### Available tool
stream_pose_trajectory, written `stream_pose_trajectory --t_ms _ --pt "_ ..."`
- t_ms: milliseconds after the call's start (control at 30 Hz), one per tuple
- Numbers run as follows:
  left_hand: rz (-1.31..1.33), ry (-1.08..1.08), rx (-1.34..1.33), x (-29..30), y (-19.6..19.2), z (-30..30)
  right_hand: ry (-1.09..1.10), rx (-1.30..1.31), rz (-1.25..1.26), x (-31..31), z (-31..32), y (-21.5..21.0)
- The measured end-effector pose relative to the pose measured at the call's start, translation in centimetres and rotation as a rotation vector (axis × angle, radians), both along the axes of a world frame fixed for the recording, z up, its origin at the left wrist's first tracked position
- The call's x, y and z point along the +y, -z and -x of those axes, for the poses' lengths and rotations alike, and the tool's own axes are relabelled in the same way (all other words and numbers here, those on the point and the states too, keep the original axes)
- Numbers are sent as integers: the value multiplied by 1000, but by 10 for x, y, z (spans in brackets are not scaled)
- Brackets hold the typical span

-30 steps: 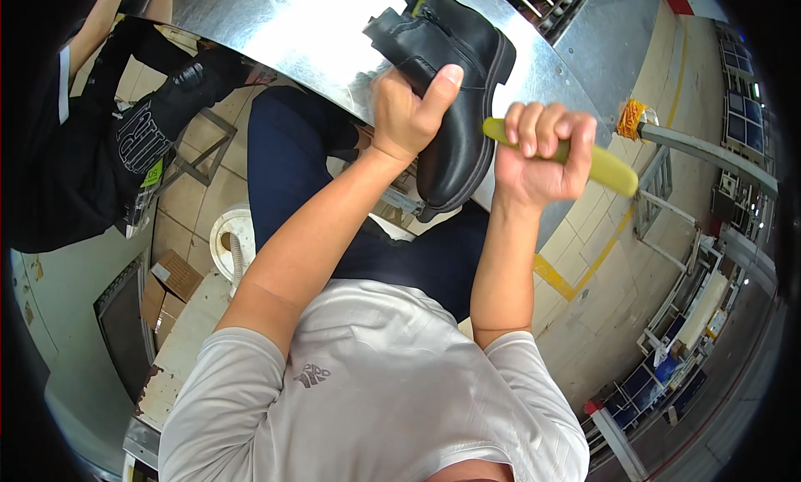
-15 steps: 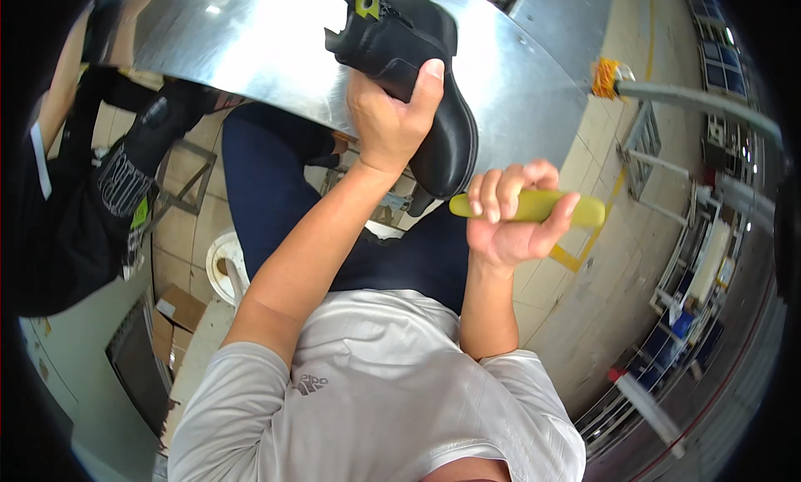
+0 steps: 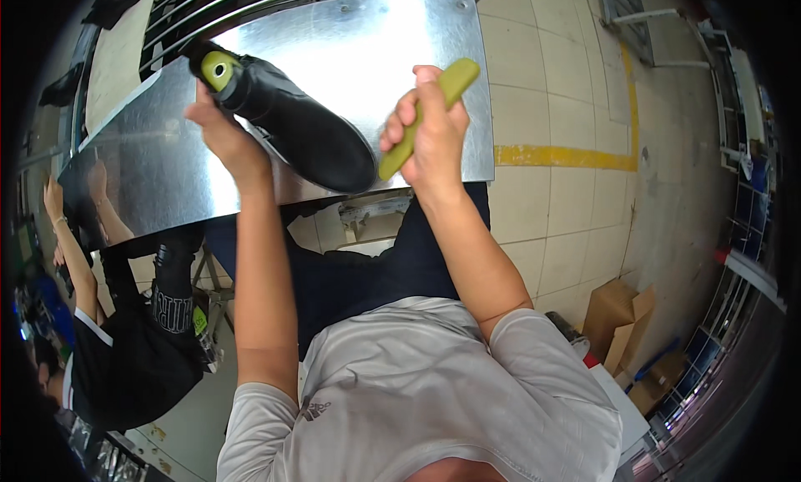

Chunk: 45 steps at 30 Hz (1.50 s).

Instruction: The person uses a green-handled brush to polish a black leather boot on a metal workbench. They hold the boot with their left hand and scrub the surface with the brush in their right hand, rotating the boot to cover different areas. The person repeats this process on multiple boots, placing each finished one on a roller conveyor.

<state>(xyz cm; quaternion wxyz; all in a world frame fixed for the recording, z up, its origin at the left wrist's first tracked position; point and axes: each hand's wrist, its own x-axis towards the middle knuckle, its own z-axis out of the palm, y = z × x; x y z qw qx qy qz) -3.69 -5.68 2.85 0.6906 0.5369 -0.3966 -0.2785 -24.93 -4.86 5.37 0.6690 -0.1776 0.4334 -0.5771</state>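
Observation:
A black ankle boot [image 3: 304, 132] is tilted over the metal table, its rounded toe toward me and to the right. In its top opening sits a yellow-green shoe last [image 3: 219, 70] with a round hole. My left hand [image 3: 232, 148] grips the boot from its left side, near the heel and shaft; most of its fingers are hidden behind the boot. Closed in my right hand [image 3: 435, 136] is an olive-green bar [image 3: 457, 82] with rounded ends, held slantwise. The bar's lower end is close to the boot's toe; whether they touch I cannot tell.
The shiny metal table [image 3: 425, 32] ends just in front of my lap. Rails [image 3: 234, 7] run behind it at the far left. At left sits another person in black clothes [image 3: 146, 357]. Cardboard boxes [image 3: 613, 323] stand on the floor at right, near a yellow floor line [image 3: 567, 157].
My left hand has moved left with the boot and turned it, so the toe now points right. My right hand has moved up and left, tilting the bar, closer to the boot's toe.

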Motion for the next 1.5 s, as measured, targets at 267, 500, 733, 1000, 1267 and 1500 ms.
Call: stream_pose_trajectory --t_ms 267,500,733,1000,1267,1500 --pt "131 220 309 -27 30 -23 -29 101 -36 -11 -19 5" --pt "160 130 385 -31 33 -18 -15 202 60 -42 -45 6" --pt "-58 -252 -207 48 34 -35 -40 176 328 -73 -21 -8" --pt "-97 70 -354 97 40 -93 -9 8 286 -81 3 -2" --pt "-390 210 -117 96 16 -78 -95 0 180 -95 -11 1" --pt "-235 201 -193 89 20 -67 -356 97 281 -102 -24 -1"
